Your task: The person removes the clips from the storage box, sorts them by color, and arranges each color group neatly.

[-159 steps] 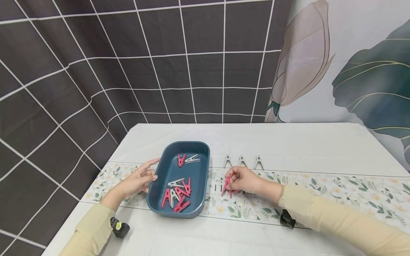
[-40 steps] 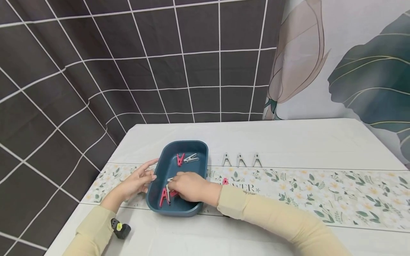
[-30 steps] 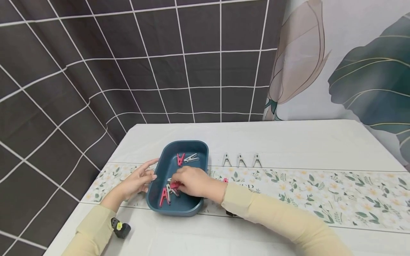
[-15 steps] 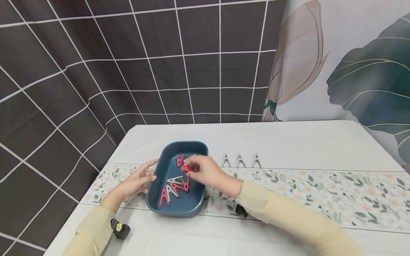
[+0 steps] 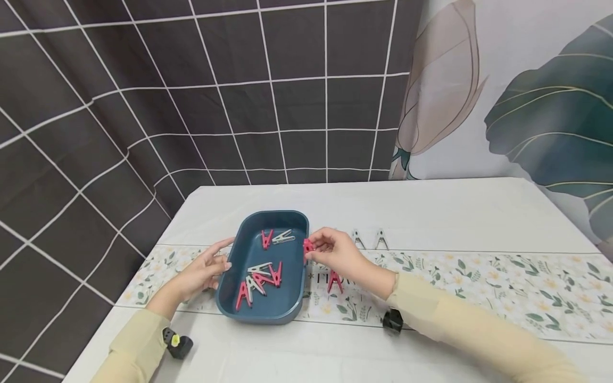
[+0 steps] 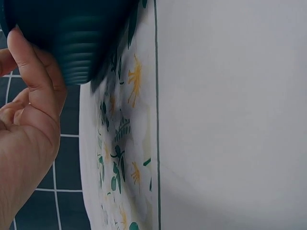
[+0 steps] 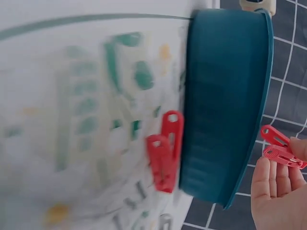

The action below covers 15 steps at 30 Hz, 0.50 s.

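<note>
My right hand pinches a red clothespin between thumb and fingers, at the right rim of a blue tub. The right wrist view shows this clothespin with its legs spread. My left hand rests with loosely extended fingers against the left side of the blue tub. Several red and white clothespins lie in the tub, among them a red one and a white one. Another red clothespin stands on the patterned strip below my right hand.
White clothespins stand in a row behind the strip, one beside another; a third is mostly hidden by my right hand. The white table carries a floral strip. A dark checked curtain hangs behind.
My right hand has dug in the tub, lifted out a red clothespin and moved right past the rim. Earlier it set another red clothespin on the strip. My left hand has stayed put.
</note>
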Available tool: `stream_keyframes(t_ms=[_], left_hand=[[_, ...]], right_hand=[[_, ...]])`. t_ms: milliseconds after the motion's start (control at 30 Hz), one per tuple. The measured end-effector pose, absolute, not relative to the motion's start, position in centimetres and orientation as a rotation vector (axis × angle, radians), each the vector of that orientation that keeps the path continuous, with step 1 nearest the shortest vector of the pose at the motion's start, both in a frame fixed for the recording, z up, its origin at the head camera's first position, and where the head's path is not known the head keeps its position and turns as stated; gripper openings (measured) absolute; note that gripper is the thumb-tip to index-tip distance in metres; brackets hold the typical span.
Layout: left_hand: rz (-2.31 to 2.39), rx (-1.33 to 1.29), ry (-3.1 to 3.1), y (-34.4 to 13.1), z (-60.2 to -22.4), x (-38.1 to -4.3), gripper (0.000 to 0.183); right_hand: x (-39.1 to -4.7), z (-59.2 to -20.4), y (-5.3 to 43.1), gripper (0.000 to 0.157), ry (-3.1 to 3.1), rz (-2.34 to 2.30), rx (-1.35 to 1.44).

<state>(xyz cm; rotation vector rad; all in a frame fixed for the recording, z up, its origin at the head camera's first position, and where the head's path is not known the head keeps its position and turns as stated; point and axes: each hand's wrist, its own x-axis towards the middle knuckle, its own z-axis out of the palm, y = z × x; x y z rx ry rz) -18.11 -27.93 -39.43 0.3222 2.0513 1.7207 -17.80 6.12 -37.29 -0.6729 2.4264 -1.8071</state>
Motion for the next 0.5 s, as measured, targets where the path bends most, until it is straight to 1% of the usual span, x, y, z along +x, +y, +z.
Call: stream_keyframes(t_ms=[167, 500], left_hand=[[1.726, 0.325, 2.040, -27.8, -39.6, -18.2, 0.069], [1.692, 0.283, 2.088, -28.0, -39.6, -18.2, 0.069]], right_hand=[[-17.7, -37.9, 8.0, 0.023, 2.382, -1.803, -0.597], [-17.3, -38.7, 12.1, 0.036, 2.369, -1.751, -0.503]])
